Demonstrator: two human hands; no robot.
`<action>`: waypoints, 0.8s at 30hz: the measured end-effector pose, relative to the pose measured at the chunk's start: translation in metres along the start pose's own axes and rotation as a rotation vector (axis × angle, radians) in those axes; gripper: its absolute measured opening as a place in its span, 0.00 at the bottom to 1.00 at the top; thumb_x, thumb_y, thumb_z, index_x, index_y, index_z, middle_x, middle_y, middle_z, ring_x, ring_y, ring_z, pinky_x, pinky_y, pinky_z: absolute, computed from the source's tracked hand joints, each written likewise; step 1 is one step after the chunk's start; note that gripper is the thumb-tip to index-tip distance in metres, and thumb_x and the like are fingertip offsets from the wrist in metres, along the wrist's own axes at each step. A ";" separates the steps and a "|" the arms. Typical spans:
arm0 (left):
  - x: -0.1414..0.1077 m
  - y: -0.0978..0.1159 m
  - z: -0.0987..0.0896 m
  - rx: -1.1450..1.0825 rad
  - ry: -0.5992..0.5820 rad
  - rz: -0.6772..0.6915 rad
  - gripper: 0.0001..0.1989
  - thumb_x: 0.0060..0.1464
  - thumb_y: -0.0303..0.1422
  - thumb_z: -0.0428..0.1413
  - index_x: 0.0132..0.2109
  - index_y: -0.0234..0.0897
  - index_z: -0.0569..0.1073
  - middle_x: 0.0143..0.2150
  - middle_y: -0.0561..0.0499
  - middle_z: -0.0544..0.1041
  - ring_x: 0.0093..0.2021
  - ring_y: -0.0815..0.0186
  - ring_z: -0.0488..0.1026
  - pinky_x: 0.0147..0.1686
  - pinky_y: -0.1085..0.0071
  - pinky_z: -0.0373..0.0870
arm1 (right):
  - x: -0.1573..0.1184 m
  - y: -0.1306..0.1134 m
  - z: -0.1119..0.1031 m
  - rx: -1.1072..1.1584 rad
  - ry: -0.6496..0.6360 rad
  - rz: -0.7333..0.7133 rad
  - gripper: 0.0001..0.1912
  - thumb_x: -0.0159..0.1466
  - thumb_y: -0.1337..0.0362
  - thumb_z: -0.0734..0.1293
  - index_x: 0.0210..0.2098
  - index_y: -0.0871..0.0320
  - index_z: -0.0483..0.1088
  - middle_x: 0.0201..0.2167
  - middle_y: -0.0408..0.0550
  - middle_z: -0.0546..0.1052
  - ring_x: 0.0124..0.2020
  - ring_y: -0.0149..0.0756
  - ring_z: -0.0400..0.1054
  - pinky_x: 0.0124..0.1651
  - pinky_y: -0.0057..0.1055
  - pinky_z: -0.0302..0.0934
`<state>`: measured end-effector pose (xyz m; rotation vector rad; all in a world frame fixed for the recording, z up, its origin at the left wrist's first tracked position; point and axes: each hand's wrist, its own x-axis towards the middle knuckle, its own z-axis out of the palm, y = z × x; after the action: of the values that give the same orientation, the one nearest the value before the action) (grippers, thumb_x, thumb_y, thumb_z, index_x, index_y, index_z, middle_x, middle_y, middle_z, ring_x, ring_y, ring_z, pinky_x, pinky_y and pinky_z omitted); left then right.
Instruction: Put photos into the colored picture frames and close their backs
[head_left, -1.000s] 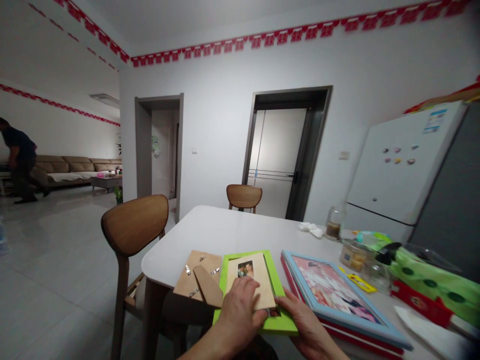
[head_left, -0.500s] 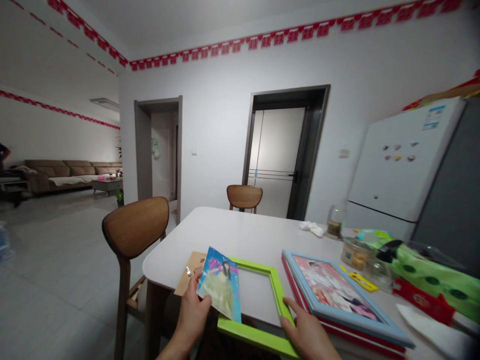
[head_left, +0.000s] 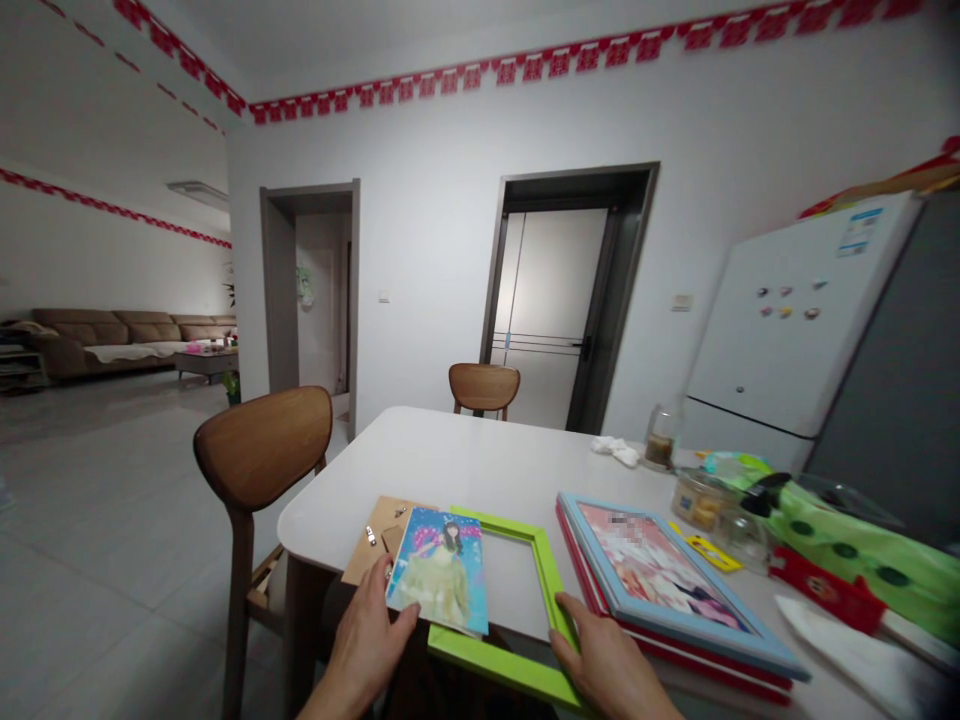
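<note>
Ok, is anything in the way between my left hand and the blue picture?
Nothing visible: your left hand is right at the left edge of the blue picture, which overlaps part of the green frame.

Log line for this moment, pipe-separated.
left hand: at left edge of print | right hand: on right side of green frame | print: overlaps backing board and green frame

Along the near edge of the white bench (head_left: 457, 460), a rectangular blue printed picture (head_left: 442, 575) overlaps the left of a lime-green rectangular frame (head_left: 550, 570) and a flat tan backing board (head_left: 367, 558); to the right, a light-blue rectangular frame (head_left: 601, 556) tops a red-edged stack (head_left: 574, 552).
</note>
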<state>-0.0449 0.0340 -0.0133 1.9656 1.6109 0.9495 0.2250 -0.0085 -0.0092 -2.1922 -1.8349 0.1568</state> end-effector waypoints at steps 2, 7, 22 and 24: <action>-0.004 0.002 0.000 0.138 0.031 0.075 0.28 0.45 0.33 0.49 0.54 0.28 0.55 0.54 0.40 0.61 0.53 0.60 0.58 0.50 0.67 0.55 | 0.000 -0.001 0.000 -0.016 0.001 -0.008 0.24 0.55 0.62 0.55 0.49 0.65 0.60 0.37 0.60 0.74 0.41 0.46 0.67 0.42 0.35 0.57; -0.004 0.013 0.006 0.333 -0.055 0.317 0.32 0.39 0.24 0.49 0.56 0.33 0.56 0.59 0.44 0.53 0.58 0.59 0.48 0.56 0.62 0.45 | -0.002 -0.005 -0.004 -0.059 -0.005 -0.009 0.22 0.55 0.62 0.55 0.48 0.63 0.61 0.35 0.59 0.74 0.39 0.46 0.68 0.38 0.35 0.58; 0.015 0.023 0.020 0.484 -0.228 0.393 0.21 0.52 0.22 0.42 0.53 0.38 0.62 0.56 0.46 0.59 0.56 0.63 0.54 0.54 0.65 0.49 | -0.004 -0.008 -0.007 -0.097 -0.012 -0.010 0.20 0.56 0.64 0.55 0.46 0.62 0.61 0.33 0.58 0.74 0.36 0.45 0.69 0.33 0.34 0.58; 0.015 0.026 0.015 0.452 -0.237 0.389 0.22 0.51 0.21 0.43 0.53 0.37 0.62 0.56 0.46 0.60 0.56 0.63 0.55 0.54 0.66 0.50 | -0.005 -0.008 -0.007 -0.086 -0.018 -0.015 0.20 0.56 0.64 0.55 0.47 0.62 0.61 0.34 0.58 0.74 0.36 0.46 0.69 0.34 0.34 0.58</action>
<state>-0.0151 0.0433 -0.0017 2.6542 1.4238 0.4696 0.2185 -0.0127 -0.0002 -2.2409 -1.9005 0.0957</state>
